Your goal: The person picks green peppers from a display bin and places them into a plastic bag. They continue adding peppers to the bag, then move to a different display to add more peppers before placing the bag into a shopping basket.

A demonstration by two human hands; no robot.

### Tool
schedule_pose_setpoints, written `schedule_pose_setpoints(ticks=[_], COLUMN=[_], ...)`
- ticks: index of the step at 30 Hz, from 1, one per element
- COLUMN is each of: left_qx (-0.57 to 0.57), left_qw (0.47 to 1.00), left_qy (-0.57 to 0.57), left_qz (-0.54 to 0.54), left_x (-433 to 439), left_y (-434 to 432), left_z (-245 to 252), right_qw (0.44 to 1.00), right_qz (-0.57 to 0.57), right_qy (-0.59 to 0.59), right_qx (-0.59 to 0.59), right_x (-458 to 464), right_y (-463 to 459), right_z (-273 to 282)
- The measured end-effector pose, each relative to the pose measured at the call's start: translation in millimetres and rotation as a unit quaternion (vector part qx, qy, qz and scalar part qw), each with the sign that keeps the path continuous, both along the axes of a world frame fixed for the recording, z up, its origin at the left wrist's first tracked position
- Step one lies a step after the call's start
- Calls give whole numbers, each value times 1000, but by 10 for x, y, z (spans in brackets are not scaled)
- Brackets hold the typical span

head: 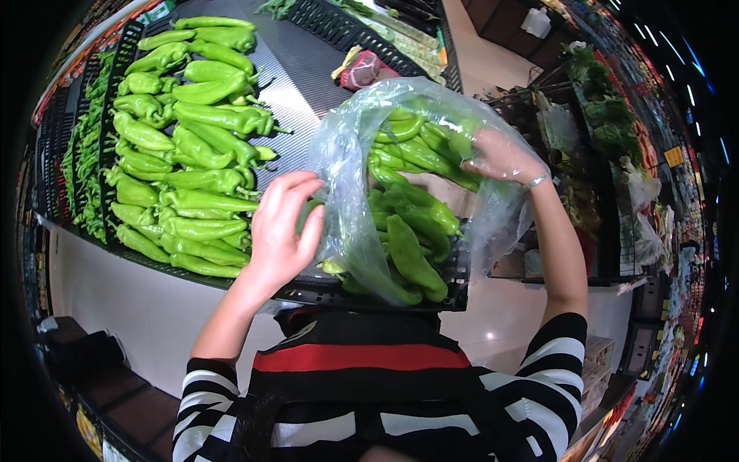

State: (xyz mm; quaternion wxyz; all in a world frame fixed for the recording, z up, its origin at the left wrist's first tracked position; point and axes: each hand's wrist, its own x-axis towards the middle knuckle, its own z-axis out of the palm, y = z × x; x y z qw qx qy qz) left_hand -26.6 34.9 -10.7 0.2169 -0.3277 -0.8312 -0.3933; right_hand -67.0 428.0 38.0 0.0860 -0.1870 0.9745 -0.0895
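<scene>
A large clear plastic bag [346,173] lies at the front of the display, its mouth spread wide. Long green peppers [413,231] show in and under it, and others [427,147] lie behind in its upper part. My left hand [286,222] is at the bag's left side, fingers bent and thumb apart, with a bit of green behind the thumb. My right hand [502,156] is at the bag's right side behind the clear film, its curled fingers close to the peppers. Whether either hand grips anything is hidden. Rows of green peppers [202,144] are stacked left of my left hand.
A black slotted crate wall [118,115] separates the stacked peppers from small green chillies [92,144]. Behind the bag sits a netted purple vegetable [364,69] on the ribbed display surface [291,75]. A vegetable rack [600,115] stands to the right, across the pale floor [496,323].
</scene>
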Motion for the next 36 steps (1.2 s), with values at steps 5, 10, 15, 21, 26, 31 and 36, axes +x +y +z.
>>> schedule_pose_setpoints(ticks=[5, 10, 15, 21, 26, 31, 36], left_qx=[43, 84, 49, 170, 295, 261, 536], left_qw=[988, 955, 939, 969, 855, 806, 411], left_qy=[8, -169, -239, -139, -368, -442, -616], left_qz=[-151, -227, -245, -115, -216, -294, -405], left_x=[-126, -170, -378, -443, -423, -358, -411], left_y=[535, 917, 1149, 1042, 829, 677, 236], left_z=[367, 486, 364, 273, 396, 358, 268], right_qw=[984, 952, 995, 992, 856, 807, 897], right_qz=[-16, -13, -47, 25, -5, -61, -15], right_qy=[-20, 19, -69, 64, -146, -163, -65], right_qx=[-178, -306, 52, -109, -496, -565, -437], right_x=[226, 208, 92, 66, -60, -88, 58], right_y=[-40, -26, -451, -637, -843, -1148, -1295], right_z=[423, 551, 233, 466, 777, 791, 268])
